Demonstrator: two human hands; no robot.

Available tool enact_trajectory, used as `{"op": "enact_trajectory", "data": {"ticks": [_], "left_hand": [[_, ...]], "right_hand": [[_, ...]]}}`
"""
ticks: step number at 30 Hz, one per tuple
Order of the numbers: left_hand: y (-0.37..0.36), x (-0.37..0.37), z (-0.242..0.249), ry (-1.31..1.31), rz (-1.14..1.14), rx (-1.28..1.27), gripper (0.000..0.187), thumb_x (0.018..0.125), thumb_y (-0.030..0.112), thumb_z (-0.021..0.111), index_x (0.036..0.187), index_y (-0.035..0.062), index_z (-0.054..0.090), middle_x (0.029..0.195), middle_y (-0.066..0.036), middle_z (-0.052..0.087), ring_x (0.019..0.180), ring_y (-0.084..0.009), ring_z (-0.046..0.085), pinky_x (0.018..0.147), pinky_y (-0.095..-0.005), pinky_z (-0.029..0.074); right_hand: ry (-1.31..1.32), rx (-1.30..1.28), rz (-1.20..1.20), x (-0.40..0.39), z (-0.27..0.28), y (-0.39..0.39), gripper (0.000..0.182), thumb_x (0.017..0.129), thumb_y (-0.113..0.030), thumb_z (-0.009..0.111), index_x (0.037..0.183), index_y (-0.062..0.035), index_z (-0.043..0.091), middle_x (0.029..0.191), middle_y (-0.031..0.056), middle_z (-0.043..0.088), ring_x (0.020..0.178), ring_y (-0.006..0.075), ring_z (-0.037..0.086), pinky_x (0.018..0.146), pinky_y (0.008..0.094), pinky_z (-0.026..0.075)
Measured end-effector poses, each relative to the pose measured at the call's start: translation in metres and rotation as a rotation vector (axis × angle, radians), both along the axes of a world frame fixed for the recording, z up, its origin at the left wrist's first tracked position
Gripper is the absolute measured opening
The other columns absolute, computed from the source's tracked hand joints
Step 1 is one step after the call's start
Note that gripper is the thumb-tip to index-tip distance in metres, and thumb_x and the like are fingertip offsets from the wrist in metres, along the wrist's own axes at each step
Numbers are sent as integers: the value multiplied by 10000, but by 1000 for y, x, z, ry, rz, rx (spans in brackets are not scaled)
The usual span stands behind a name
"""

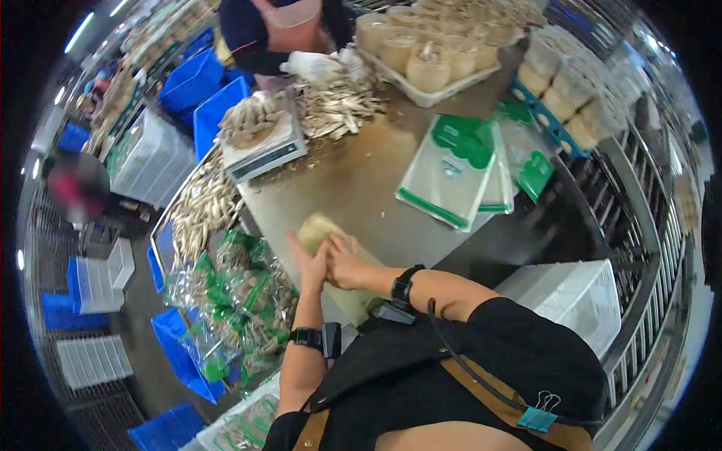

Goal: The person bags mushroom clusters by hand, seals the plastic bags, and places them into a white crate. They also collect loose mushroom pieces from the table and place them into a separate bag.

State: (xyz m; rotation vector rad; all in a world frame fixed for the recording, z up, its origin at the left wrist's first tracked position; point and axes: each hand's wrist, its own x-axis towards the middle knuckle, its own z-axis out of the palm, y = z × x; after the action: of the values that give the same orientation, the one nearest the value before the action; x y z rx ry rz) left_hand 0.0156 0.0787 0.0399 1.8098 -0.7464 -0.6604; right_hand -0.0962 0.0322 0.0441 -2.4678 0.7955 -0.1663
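A: What is the largest thing here?
B: The metal table [338, 180]. A co-worker [289, 30] stands at its far side, a white glove [316, 66] beside the loose mushrooms [342, 109].

A: And next in size?
B: The heap of filled bags [237, 289], clear and green, at the table's left side. At the far edge, a white tray [444, 95] holds jars [429, 66].

A: Anything smaller?
B: Flat bags [451, 169], clear with green ends, lie overlapping on the right part of the table. The scale [272, 158] sits to the left, mushrooms [252, 120] piled on its top.

A: What are the person's hands at?
B: A long, pale bundle [320, 225] at the near part of the table, between the scale and the person's body. What it is made of, I cannot tell.

A: How are the hands set?
B: The left hand [309, 263] and right hand [344, 264] touch it, side by side, fingers meeting over it. Blur and overlap hide the grip, so I cannot tell how tightly either closes.
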Motion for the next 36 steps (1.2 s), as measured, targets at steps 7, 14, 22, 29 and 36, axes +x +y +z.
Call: {"op": "enact_trajectory", "data": {"ticks": [7,14,22,29,36], "left_hand": [[42,32,-31,514,118,132,496,807,182,662,1220,-7,461,1074,-111,588,898,-184,577,740,-304,478],[27,24,-28,223,26,232,620,857,232,582,1337,8,260,1228,-174,458,1032,-262,506,827,-363,443],[10,13,-16,474,-85,-13,613,843,172,568,1354,62,248,1242,-163,447,1071,-278,480,871,-380,423],[8,8,-13,552,-7,59,652,855,171,547,1398,58,205,1293,-164,427,1092,-281,483,890,-376,427],[-26,-4,-21,278,-10,121,580,873,224,565,1342,-35,343,1305,-200,427,1140,-259,465,958,-354,380]], "right_hand": [[-332,-162,-348,-103,-3,-85,446,792,-238,553,1177,-17,505,1217,210,497,1079,368,497,878,572,380],[346,-619,-207,-184,-65,-114,255,749,-122,519,850,86,628,1012,284,571,909,378,563,656,445,511],[469,-656,-327,-158,-56,-121,252,729,-105,560,876,77,654,904,214,609,836,360,583,652,459,518],[-4,-178,-694,-165,-61,-141,121,736,-118,566,725,-16,631,801,175,623,750,330,613,642,462,488],[-59,259,-552,-186,-76,-184,216,719,-247,594,797,-56,654,739,175,633,691,313,615,638,430,475]]}}
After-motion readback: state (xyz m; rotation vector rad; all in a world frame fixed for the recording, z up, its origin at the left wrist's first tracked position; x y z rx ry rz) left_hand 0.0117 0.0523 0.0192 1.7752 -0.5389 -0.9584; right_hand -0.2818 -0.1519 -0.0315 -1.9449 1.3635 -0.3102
